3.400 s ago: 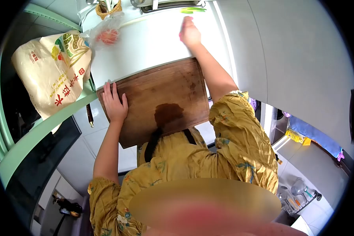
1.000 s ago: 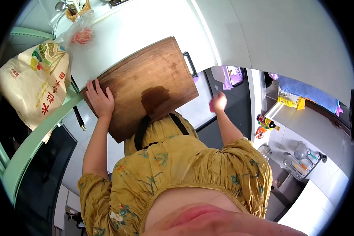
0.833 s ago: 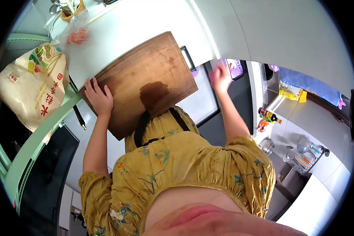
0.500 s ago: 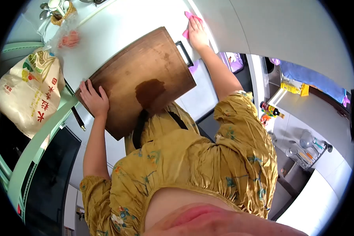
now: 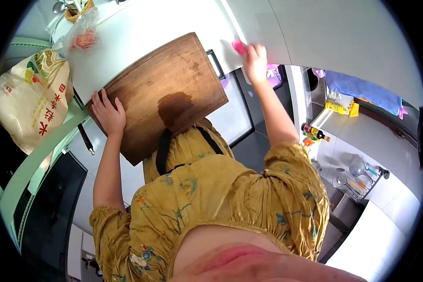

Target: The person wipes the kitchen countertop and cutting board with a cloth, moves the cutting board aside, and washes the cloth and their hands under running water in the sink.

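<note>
- Gripping the pink cloth (image 5: pixel 239 47), the right hand (image 5: pixel 255 63) appears to have its fingers curled together on it; I can't make out the thumb's hold fully.
- From my screen, the cloth sticks out to the left of those fingers, near the right end of the white counter (image 5: pixel 141 37). The right hand is the nearer one by far.
- I read no clear long axis on the cloth, as it's bunched up.
- The left hand (image 5: pixel 109 114) lies on the left end of the wooden board (image 5: pixel 192 70), fingers slightly apart and thumb spread. The board's long axis slants from lower left to upper right, so its far end points toward the right hand, with a gap between.
- I can't tell whether the cloth touches the counter; glare washes out that surface.
- The black handle (image 5: pixel 215 64) sits just beside the board's right edge; what it's fixed to is hidden from me.
- At the top, the basket (image 5: pixel 80 11) is partly cut off.
</note>
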Motion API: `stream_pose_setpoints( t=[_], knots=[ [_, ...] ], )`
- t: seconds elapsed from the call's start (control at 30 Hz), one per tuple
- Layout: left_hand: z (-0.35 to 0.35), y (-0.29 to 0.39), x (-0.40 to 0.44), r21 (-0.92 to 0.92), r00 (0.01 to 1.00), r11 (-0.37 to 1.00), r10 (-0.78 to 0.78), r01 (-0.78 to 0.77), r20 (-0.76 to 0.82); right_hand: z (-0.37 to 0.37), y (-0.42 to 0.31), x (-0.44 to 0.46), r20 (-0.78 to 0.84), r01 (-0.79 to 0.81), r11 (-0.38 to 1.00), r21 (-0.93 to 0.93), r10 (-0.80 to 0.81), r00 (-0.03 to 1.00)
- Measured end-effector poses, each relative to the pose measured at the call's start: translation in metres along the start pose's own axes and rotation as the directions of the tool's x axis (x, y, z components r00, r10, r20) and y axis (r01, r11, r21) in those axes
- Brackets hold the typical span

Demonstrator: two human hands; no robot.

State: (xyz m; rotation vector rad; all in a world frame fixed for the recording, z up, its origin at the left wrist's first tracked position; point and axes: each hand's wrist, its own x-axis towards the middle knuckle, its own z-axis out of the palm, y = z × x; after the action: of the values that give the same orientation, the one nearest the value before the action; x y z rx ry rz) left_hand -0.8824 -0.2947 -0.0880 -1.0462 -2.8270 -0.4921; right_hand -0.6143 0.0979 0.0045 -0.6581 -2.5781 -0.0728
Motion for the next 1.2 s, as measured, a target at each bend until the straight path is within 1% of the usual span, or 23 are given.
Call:
stream_pose_setpoints(
  t=[0.03,0.07,0.1,0.17,0.27,0.37,0.4,0.5,0.53,0.63,0.73,0.83,0.93,1.0,1.03,1.07,1.17,1.2],
  knots=[
    [0.001,0.000,0.000,0.003,1.000,1.000,0.002,-0.002,-0.006,0.017,0.002,0.019,0.047,0.033,0.998,-0.048,-0.031,0.998],
    [0.001,0.000,0.000,0.005,1.000,1.000,0.004,-0.003,-0.011,0.026,0.001,0.034,0.140,0.046,0.994,-0.103,-0.031,0.990],
    [0.002,0.000,-0.001,0.009,1.000,1.000,0.003,-0.003,-0.015,0.060,0.024,0.033,0.192,0.109,0.971,-0.212,-0.068,0.979],
    [0.001,0.001,-0.001,0.003,1.000,1.000,-0.006,0.006,-0.017,0.073,0.033,0.035,0.424,0.252,0.901,-0.352,-0.086,0.901],
    [0.002,-0.001,0.000,-0.002,0.999,1.000,-0.006,0.006,-0.039,0.075,0.038,0.028,0.476,0.390,0.798,-0.459,-0.150,0.867],
    [0.001,0.000,-0.001,-0.017,0.999,1.000,0.001,-0.001,-0.044,0.067,0.048,0.032,0.609,0.490,0.790,-0.369,-0.194,0.769],
    [0.000,0.000,-0.001,-0.022,0.999,1.000,0.000,-0.001,-0.046,0.066,0.049,0.033,0.628,0.532,0.766,-0.361,-0.222,0.746],
    [0.002,-0.002,-0.002,-0.012,0.999,1.000,-0.015,0.015,-0.044,0.075,0.047,0.035,0.688,0.570,0.732,-0.374,-0.194,0.700],
    [0.001,-0.002,-0.003,-0.014,0.999,1.000,-0.018,0.018,-0.038,0.052,0.010,0.066,0.750,0.110,0.931,-0.347,0.206,0.628],
    [0.001,-0.002,-0.002,-0.021,0.999,0.999,-0.033,0.032,-0.034,0.064,0.018,0.055,0.794,0.359,0.854,-0.376,0.098,0.600],
    [0.001,-0.002,-0.002,-0.029,0.999,0.999,-0.043,0.042,-0.033,0.065,0.016,0.058,0.834,0.399,0.840,-0.368,0.109,0.542],
    [-0.001,-0.003,-0.001,-0.037,0.998,0.998,-0.045,0.043,-0.039,0.070,0.017,0.071,0.858,0.436,0.839,-0.326,0.069,0.509],
    [0.000,-0.001,-0.001,-0.047,0.998,0.998,-0.038,0.035,-0.059,0.073,0.019,0.087,0.785,0.326,0.886,-0.331,0.067,0.615],
    [-0.001,-0.003,-0.002,-0.051,0.998,0.999,-0.016,0.013,-0.064,0.093,0.037,0.076,0.768,0.359,0.880,-0.310,0.010,0.640],
    [-0.002,-0.004,-0.005,-0.044,0.998,0.999,-0.020,0.018,-0.052,0.091,0.036,0.069,0.760,0.372,0.878,-0.303,-0.013,0.650],
    [0.000,-0.005,-0.004,-0.041,0.998,0.999,-0.025,0.023,-0.053,0.081,0.031,0.063,0.797,0.392,0.877,-0.277,-0.019,0.604],
    [0.002,-0.003,0.000,-0.045,0.998,0.998,-0.036,0.034,-0.058,0.085,0.037,0.050,0.789,0.366,0.873,-0.321,0.033,0.614],
    [0.002,-0.003,0.000,-0.048,0.998,0.998,-0.037,0.035,-0.056,0.086,0.040,0.050,0.803,0.399,0.861,-0.315,0.017,0.596]
  ],
)
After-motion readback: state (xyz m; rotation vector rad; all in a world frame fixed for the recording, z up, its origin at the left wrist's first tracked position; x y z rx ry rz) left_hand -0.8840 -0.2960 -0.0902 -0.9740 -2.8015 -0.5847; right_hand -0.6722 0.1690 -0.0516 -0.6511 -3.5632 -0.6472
